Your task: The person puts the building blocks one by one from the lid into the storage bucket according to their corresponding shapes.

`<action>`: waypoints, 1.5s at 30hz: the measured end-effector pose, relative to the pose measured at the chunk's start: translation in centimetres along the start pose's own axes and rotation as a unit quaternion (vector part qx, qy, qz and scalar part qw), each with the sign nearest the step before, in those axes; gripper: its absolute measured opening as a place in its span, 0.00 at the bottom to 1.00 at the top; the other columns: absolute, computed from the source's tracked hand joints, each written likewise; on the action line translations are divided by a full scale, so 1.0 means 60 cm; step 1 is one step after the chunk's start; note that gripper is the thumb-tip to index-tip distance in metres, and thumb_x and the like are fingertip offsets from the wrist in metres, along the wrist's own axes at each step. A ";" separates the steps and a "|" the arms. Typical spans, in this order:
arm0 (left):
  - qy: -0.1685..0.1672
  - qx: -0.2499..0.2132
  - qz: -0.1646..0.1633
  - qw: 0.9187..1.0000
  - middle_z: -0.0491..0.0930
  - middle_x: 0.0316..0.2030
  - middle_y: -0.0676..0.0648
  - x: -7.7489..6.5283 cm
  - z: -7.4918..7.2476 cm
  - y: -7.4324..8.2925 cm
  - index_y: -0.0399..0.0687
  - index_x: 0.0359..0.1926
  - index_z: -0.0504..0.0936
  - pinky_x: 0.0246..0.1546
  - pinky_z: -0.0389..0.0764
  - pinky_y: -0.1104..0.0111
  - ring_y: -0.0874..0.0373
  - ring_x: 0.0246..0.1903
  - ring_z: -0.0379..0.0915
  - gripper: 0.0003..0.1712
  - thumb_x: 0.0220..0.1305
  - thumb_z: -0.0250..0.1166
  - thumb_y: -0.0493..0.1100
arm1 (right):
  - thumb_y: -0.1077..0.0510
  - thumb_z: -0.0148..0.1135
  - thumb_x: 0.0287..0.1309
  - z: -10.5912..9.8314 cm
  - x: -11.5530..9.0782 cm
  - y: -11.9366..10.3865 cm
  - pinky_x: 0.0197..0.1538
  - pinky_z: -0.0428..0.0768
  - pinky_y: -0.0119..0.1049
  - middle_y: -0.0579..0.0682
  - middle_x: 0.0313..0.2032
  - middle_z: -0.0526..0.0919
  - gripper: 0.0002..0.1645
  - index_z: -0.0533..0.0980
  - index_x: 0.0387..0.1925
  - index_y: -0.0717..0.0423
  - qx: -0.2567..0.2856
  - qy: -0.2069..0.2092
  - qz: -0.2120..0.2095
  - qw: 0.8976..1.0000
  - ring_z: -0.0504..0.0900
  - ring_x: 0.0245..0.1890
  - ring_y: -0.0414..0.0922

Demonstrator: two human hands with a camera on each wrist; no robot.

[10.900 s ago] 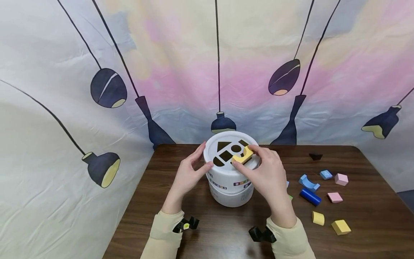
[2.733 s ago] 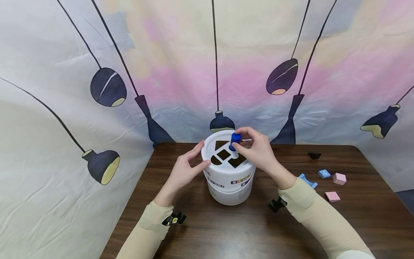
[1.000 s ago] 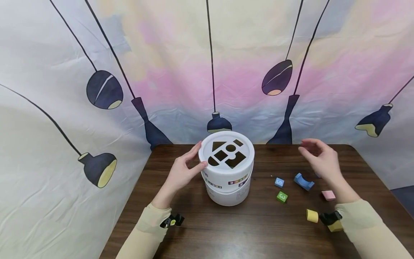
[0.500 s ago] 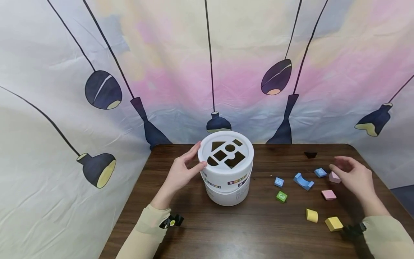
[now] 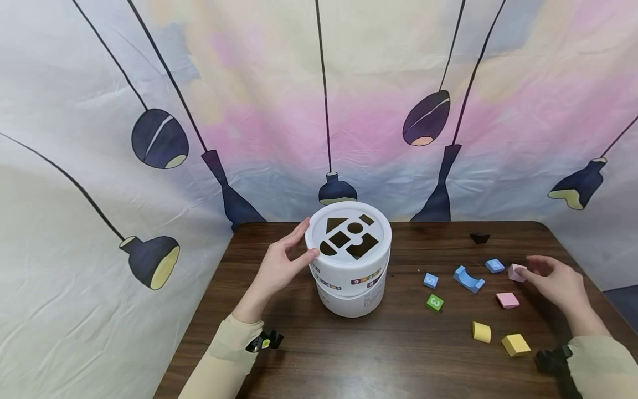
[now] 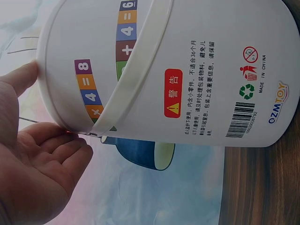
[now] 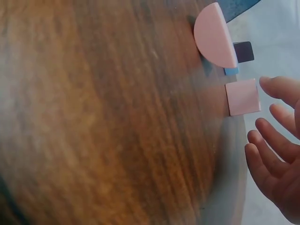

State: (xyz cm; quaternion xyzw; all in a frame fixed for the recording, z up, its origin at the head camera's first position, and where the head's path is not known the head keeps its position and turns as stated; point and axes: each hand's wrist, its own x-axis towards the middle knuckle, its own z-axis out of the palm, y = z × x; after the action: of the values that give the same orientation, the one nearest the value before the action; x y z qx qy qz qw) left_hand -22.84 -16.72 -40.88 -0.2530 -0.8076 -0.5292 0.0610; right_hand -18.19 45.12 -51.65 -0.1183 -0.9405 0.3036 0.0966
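Note:
A white lidded bucket point(image 5: 349, 302) stands upright on the table, its lid cut with several shaped holes. My left hand point(image 5: 279, 266) touches the lid's left edge, thumb and fingers spread apart; in the left wrist view, that hand point(image 6: 42, 173) meets the rim point(image 6: 49, 103) with a straight thumb. Far to the right, my right hand point(image 5: 560, 282) is beside a pink cube point(image 5: 516, 272). The right wrist view shows the loosely bent fingers of this hand point(image 7: 281, 150) close by the cube point(image 7: 242, 97); whether the thumb touches it I cannot tell.
Around the right hand lie a flat pink block point(image 5: 508, 301), a blue arch point(image 5: 466, 281), blue blocks point(image 5: 431, 280), a green block point(image 5: 435, 303), a yellow half-cylinder point(image 5: 481, 332), a yellow block point(image 5: 516, 345) and a dark triangular block point(image 5: 479, 238). A patterned curtain point(image 5: 279, 111) hangs behind the table.
Earlier my right hand held a yellow arch, later a blue cylinder, at the lid; neither is visible now. Since then it has moved right to the pink cube. The left hand stays at the lid.

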 end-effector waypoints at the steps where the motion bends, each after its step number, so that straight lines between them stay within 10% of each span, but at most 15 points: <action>1: 0.000 0.000 0.000 1.000 0.63 0.80 0.53 0.000 0.000 0.000 0.53 0.81 0.68 0.73 0.69 0.51 0.54 0.77 0.61 0.42 0.72 0.74 0.46 | 0.39 0.67 0.73 0.000 0.000 0.001 0.48 0.74 0.71 0.81 0.55 0.77 0.43 0.72 0.64 0.75 0.000 -0.004 0.003 1.000 0.76 0.52 0.74; 45: -0.011 0.001 -0.008 1.000 0.63 0.80 0.57 0.001 -0.003 0.005 0.55 0.82 0.67 0.70 0.70 0.41 0.53 0.76 0.64 0.43 0.72 0.74 0.50 | 0.35 0.70 0.68 -0.015 0.004 -0.009 0.44 0.77 0.65 0.81 0.52 0.79 0.48 0.73 0.61 0.78 -0.029 -0.016 0.019 0.999 0.76 0.49 0.74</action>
State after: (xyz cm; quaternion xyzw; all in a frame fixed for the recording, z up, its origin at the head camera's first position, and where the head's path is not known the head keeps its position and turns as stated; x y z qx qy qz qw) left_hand -22.78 -16.80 -40.55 -0.2519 -0.8106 -0.5265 0.0483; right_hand -18.28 45.26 -50.57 -0.1341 -0.9479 0.2798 0.0727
